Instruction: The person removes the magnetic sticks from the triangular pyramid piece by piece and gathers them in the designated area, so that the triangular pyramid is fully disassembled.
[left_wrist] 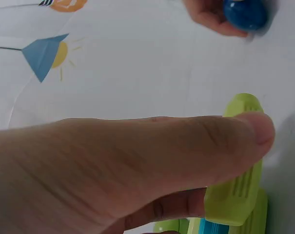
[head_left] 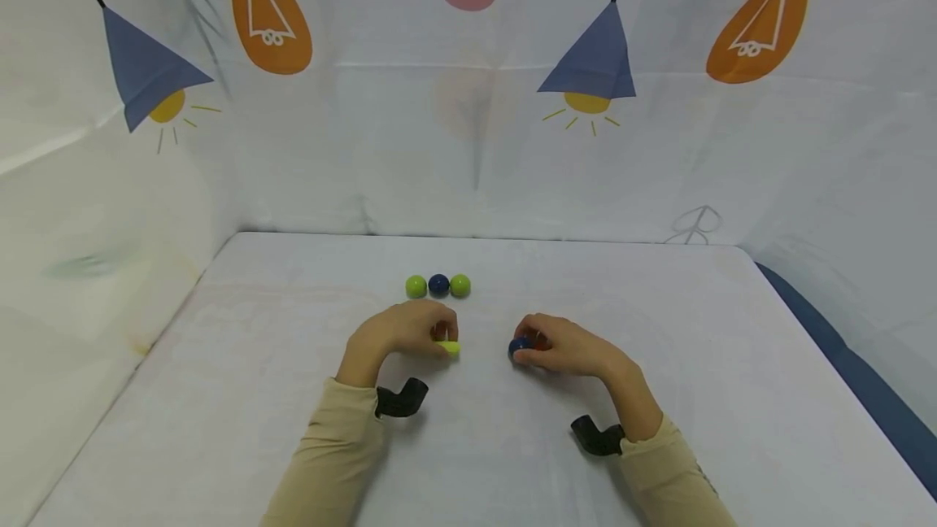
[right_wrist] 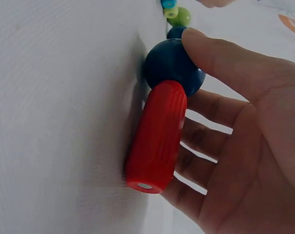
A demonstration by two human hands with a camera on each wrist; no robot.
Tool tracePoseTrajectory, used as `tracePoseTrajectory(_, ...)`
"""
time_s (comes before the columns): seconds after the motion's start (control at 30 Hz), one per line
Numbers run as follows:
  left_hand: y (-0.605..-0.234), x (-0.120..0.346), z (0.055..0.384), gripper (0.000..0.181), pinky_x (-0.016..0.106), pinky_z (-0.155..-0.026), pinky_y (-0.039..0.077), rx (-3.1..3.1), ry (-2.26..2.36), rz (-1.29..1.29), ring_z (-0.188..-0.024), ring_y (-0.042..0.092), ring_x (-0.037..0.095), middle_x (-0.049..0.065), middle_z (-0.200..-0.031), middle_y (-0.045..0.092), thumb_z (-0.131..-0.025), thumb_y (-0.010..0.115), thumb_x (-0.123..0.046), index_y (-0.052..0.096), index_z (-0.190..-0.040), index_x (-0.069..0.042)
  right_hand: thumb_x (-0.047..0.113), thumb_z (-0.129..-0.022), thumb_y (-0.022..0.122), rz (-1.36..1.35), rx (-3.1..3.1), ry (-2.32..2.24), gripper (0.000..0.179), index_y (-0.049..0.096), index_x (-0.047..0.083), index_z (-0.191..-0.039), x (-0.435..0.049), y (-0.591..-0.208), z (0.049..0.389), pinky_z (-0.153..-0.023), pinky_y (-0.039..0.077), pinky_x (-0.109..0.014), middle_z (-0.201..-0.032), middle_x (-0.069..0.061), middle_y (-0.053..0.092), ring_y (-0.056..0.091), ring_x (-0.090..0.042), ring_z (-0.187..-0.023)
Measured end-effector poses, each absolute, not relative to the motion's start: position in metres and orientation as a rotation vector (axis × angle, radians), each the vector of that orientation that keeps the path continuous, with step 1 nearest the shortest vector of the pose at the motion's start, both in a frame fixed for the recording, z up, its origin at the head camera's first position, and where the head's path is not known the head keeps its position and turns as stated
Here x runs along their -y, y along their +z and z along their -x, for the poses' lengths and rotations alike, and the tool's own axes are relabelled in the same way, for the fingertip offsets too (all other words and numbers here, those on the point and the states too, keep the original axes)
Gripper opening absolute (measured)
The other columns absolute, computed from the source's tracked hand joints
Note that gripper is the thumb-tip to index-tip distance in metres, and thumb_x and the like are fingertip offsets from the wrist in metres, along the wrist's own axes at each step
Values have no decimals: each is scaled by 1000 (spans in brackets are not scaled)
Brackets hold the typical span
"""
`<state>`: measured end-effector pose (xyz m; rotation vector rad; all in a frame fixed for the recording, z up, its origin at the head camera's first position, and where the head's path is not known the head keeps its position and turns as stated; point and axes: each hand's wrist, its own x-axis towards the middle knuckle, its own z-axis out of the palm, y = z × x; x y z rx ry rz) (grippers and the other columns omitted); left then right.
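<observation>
My left hand [head_left: 411, 328] pinches a lime-green ridged magnetic rod [left_wrist: 235, 195] between thumb and fingers. Under it, at the lower edge of the left wrist view, parts of a blue rod [left_wrist: 213, 227] and other green pieces show. My right hand [head_left: 574, 346] holds a dark blue ball [right_wrist: 169, 66] between thumb and fingers. A red magnetic rod [right_wrist: 157, 141] touches that ball, its far end angled down and showing a metal disc. The red rod is mostly hidden by the hand in the head view.
Beyond the left hand, a green ball [head_left: 416, 286], a dark blue ball [head_left: 438, 285] and another green ball [head_left: 460, 285] sit in a row on the white table [head_left: 293, 413]. A white curtain [head_left: 410, 153] printed with lamps and bulbs hangs behind the table.
</observation>
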<state>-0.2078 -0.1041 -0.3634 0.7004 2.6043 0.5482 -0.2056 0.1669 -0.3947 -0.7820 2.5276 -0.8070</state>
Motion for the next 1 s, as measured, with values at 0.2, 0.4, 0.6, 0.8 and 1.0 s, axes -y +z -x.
tracePoseTrajectory(0.2, -360, 114, 208, 17, 27, -67, 40, -2585, 550, -610, -74, 51, 10, -3, -81, 59, -75, 78, -17, 64, -82, -21, 36, -88, 66, 779, -2513, -785, 34, 59, 12, -111, -169, -393, 204, -71, 45, -25, -94, 2, 58, 52, -12, -83)
tracePoseTrajectory(0.4, -359, 119, 207, 20, 26, -65, 38, -2554, 588, -587, -71, 49, 11, 1, -79, 59, -71, 81, -13, 65, -82, -16, 33, -84, 70, 800, -2487, -748, 37, 58, 13, -112, -175, -392, 205, -74, 44, -26, -94, 1, 57, 51, -14, -87)
tracePoseTrajectory(0.6, -360, 122, 206, 23, 26, -64, 38, -2557, 583, -561, -70, 49, 11, -1, -75, 55, -68, 82, -10, 64, -82, -16, 26, -84, 70, 785, -2450, -756, 31, 58, 11, -108, -184, -391, 207, -75, 45, -27, -94, 0, 59, 52, -14, -85)
tracePoseTrajectory(0.8, -360, 123, 207, 23, 26, -64, 37, -2549, 596, -542, -69, 48, 12, -1, -74, 54, -69, 79, -5, 61, -81, -13, 25, -86, 68, 747, -2449, -747, 22, 58, 13, -101, -185, -392, 207, -70, 44, -25, -87, 2, 56, 50, -13, -80)
tracePoseTrajectory(1.0, -363, 125, 209, 24, 26, -64, 36, -2549, 610, -552, -69, 48, 12, 0, -74, 53, -69, 78, -3, 61, -82, -12, 25, -87, 67, 760, -2453, -757, 18, 58, 12, -95, -185, -392, 207, -63, 41, -23, -81, 2, 54, 48, -11, -74)
